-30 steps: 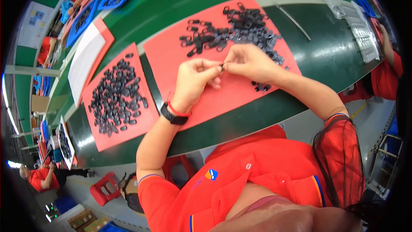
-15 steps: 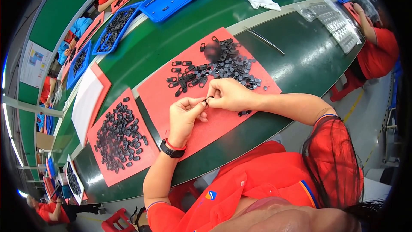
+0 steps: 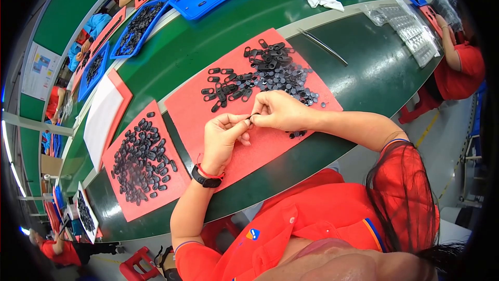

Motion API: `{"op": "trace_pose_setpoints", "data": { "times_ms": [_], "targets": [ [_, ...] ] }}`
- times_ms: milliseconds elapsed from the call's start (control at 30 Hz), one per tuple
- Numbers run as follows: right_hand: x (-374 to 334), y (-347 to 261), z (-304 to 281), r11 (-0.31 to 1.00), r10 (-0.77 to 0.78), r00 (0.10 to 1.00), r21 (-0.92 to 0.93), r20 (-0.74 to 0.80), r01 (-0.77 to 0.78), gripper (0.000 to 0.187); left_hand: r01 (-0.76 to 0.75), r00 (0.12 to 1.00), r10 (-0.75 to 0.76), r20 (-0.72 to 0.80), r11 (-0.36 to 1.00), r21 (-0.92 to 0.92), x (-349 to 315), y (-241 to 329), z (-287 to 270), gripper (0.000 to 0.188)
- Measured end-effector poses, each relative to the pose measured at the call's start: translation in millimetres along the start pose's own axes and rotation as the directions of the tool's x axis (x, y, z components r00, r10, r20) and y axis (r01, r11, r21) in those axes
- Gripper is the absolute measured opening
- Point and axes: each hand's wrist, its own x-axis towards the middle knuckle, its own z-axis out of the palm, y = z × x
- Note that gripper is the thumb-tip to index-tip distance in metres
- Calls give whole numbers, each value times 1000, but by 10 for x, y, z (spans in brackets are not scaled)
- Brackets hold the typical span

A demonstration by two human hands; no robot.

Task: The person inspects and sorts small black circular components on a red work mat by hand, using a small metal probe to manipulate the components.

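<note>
We pinched a small dark part (image 3: 252, 116) between the drawn-together fingertips of our left hand (image 3: 220, 138) and right hand (image 3: 279, 111), neither nearer; it lay right at the tips, over the large red mat (image 3: 189, 108), nearly all covered, so we could not tell which way its long axis ran

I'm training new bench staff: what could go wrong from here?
The small dark part pinched between the left hand and right hand could slip out and drop. The right forearm passes close to a few dark pieces near the front edge of the larger red mat and might knock them off. The round discs lie against the looped black pieces, so they could get mixed.
</note>
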Motion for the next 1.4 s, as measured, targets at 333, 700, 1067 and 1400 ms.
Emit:
{"op": "trace_pose_setpoints", "data": {
  "times_ms": [333, 700, 1067, 1400],
  "targets": [
    [11, 71, 20, 993, -1, 1000, 114, -22, 3, 21, -11, 1000, 11, 17, 1000, -15, 9, -13, -9, 15],
    [20, -63, -102, 957, 87, 987, 264, 136, -121, 15, 1, 998, 4, 67, 997, -78, 51, 20, -50, 18],
    [9, -73, -74, 961, 99, 986, 245, 137, -131, 17, 23, 997, -18, 78, 998, -56, 13, 30, -51, 16],
    [18, -43, -54, 978, 94, 988, 172, 119, -114, 16, 16, 998, -13, 66, 999, -43, 27, 10, -45, 12]
  ]
}}
